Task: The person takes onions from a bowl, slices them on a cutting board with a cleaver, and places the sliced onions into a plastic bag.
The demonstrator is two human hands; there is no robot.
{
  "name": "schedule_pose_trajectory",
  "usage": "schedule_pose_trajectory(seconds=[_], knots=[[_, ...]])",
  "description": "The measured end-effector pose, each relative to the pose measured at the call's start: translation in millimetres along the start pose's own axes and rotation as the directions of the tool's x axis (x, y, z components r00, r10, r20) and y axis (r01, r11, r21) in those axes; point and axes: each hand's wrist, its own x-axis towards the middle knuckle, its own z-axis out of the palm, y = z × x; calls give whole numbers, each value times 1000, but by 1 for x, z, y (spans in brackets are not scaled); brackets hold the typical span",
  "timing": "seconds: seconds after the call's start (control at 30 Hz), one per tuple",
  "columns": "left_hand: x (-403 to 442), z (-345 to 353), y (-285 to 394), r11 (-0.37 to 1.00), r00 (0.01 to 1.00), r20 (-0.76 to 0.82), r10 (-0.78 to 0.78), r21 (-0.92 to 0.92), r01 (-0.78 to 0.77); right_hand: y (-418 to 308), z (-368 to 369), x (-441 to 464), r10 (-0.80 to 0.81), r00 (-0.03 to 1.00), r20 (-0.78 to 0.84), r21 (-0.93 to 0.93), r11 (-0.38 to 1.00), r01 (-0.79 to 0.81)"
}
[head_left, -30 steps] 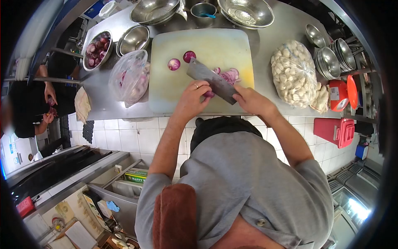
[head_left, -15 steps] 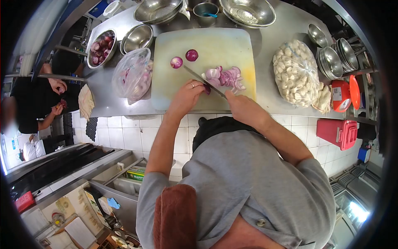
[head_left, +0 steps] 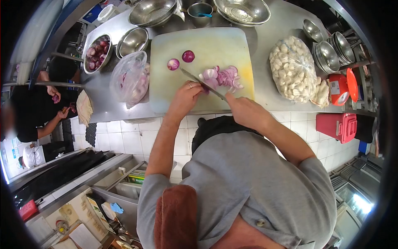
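My right hand (head_left: 247, 111) is wrapped round the handle of a knife (head_left: 195, 77), whose blade lies slantwise across the cutting board (head_left: 170, 93). With closed fingers, my left hand (head_left: 185, 98) steadies a piece of red onion (head_left: 206, 90) against the near side of the blade; the fingers partly hide it. Sliced red onion (head_left: 227, 77) is heaped just beyond the blade, to the right. Two peeled pieces sit farther back on the board: a purple onion (head_left: 188, 56) and a paler onion (head_left: 173, 64).
A plastic bag of onions (head_left: 130, 81) and a colander of red onions (head_left: 98, 54) are on the left. To the right stand a bag of garlic (head_left: 292, 70), stacked metal bowls (head_left: 326, 57) and a red scale (head_left: 339, 89). A co-worker's hand (head_left: 53, 92) shows far left.
The view has shifted slightly, moving the board and its surroundings a little left in the picture. My hands keep their hold on the knife and the onion piece, with the blade slightly repositioned.
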Motion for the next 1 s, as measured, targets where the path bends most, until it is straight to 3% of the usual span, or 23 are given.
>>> schedule_pose_trajectory(seconds=[0.13,0.23,0.43,0.83,0.9,0.93,1.0], knots=[[-2,-1,-1,1000,998,-60,0,5,1,-1,4,10,-82,996,-37,-23,996,81],[0,2,-6,1000,998,-59,-2,12,3,-3,0,5,-12,999,35,35,999,10],[-5,-1,-1,1000,998,-58,-5,-10,4,-4,2,12,-18,1000,-23,8,1000,18],[-9,3,-2,999,995,-94,-14,-53,9,11,17,22,-9,999,36,27,1000,8],[-13,2,-5,998,997,-77,6,-54,-10,9,10,18,-114,985,-130,-25,993,112],[-12,4,-10,998,996,-80,25,-62,-30,9,4,17,-110,984,-138,-28,994,107],[-8,7,-14,995,996,-83,45,-81,-52,7,-6,11,-91,995,-46,9,996,92]])
